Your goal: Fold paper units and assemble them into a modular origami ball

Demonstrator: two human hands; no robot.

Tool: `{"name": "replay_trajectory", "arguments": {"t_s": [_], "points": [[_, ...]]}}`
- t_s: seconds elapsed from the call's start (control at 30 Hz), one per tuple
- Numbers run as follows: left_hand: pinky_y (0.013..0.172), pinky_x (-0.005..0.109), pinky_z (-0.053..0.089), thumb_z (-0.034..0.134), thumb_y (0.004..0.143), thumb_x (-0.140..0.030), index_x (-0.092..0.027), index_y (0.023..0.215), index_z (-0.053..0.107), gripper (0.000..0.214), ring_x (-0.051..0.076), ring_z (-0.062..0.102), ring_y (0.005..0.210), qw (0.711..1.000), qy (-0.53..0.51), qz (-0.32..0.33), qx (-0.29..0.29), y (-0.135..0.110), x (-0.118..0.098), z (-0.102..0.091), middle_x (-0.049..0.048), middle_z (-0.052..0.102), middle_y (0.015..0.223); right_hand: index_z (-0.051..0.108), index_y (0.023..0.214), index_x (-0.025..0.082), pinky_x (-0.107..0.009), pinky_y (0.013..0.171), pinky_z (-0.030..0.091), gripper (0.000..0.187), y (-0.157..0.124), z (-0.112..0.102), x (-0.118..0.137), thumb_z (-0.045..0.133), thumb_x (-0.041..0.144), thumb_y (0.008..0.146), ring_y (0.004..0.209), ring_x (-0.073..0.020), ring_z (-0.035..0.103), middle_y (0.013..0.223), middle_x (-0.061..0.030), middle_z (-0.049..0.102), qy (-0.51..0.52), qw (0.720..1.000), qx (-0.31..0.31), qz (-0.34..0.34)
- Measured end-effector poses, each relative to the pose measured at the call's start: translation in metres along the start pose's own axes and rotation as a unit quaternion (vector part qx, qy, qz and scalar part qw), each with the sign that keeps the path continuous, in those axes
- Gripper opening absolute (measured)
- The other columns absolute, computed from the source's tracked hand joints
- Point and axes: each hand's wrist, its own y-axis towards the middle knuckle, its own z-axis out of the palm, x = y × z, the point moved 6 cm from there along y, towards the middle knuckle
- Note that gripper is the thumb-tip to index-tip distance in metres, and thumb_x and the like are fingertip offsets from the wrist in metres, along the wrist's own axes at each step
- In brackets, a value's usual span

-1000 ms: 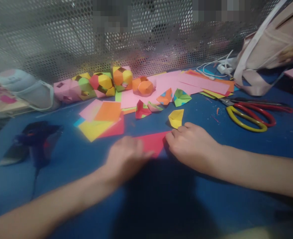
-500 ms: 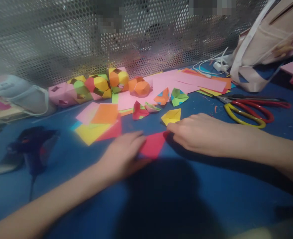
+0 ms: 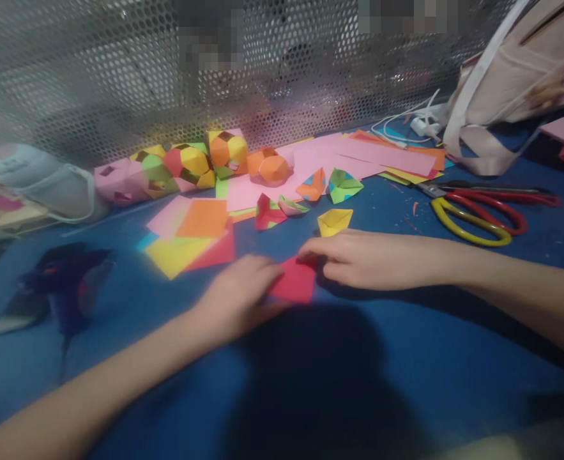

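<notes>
A red paper square (image 3: 295,281) lies flat on the blue table (image 3: 406,383) between my hands. My left hand (image 3: 236,297) rests on its left edge with fingers laid flat, pressing it down. My right hand (image 3: 358,259) lies over its upper right edge, fingers together, pinching or pushing the paper's top corner. A small folded yellow paper piece (image 3: 334,221) sits just behind my right hand.
A stack of coloured paper squares (image 3: 190,236) lies at left centre. Folded paper balls (image 3: 190,163) and small folded units (image 3: 342,185) line the perforated metal wall. Scissors (image 3: 478,214) lie at right, a bag (image 3: 511,83) behind them, a dark glue gun (image 3: 61,281) at left.
My right hand has slid left along the red paper's top edge, covering more of it. My left hand has stayed on the paper's left side.
</notes>
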Motion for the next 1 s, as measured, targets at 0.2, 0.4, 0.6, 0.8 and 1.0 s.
{"name": "replay_trajectory", "arguments": {"t_s": [0.2,0.4,0.6,0.8,1.0], "points": [[0.073,0.036,0.054,0.051,0.089,-0.037,-0.012,0.106,0.058,0.031,0.022,0.061,0.086,1.0,0.001,0.018,-0.017,-0.001,0.0,0.002,0.0135,0.066,0.097,0.058,0.118,0.015,-0.026,0.068,0.043,0.034,0.001,0.01,0.007,0.047,0.013,0.086,0.08,-0.0178,0.064,0.095,-0.0086,0.07,-0.059,0.997,0.015,-0.041],[0.073,0.036,0.053,0.05,0.09,-0.036,-0.01,0.104,0.059,0.031,0.022,0.06,0.085,1.0,0.004,0.012,-0.015,-0.001,0.001,0.002,0.0149,0.066,0.097,0.052,0.126,0.018,-0.029,0.064,0.042,0.041,0.004,0.014,0.001,0.055,0.034,0.088,0.087,-0.0248,0.066,0.102,-0.0114,0.068,-0.135,0.99,0.012,-0.027],[0.078,0.037,0.053,0.05,0.089,-0.039,-0.012,0.105,0.059,0.033,0.023,0.06,0.091,1.0,-0.026,-0.008,0.014,0.001,0.005,0.003,0.0144,0.065,0.101,0.054,0.124,0.021,-0.028,0.062,0.041,0.042,0.009,0.015,-0.005,0.06,0.038,0.086,0.087,-0.0255,0.067,0.101,-0.0095,0.07,-0.138,0.99,-0.01,-0.023],[0.081,0.038,0.052,0.054,0.087,-0.038,-0.012,0.107,0.059,0.033,0.023,0.059,0.095,0.998,-0.05,-0.028,0.025,0.002,0.009,0.005,0.0139,0.063,0.104,0.058,0.12,0.022,-0.026,0.063,0.04,0.037,0.011,0.015,-0.008,0.061,0.035,0.086,0.087,-0.0231,0.067,0.102,-0.007,0.072,-0.104,0.993,-0.036,-0.031],[0.084,0.037,0.05,0.058,0.084,-0.038,-0.016,0.108,0.057,0.033,0.022,0.058,0.097,0.992,-0.113,-0.046,0.035,0.005,0.015,0.006,0.0109,0.061,0.104,0.062,0.117,0.023,-0.027,0.067,0.043,0.033,0.016,0.019,-0.012,0.061,0.033,0.086,0.09,-0.0223,0.067,0.107,-0.0059,0.072,-0.066,0.99,-0.1,-0.068]]}}
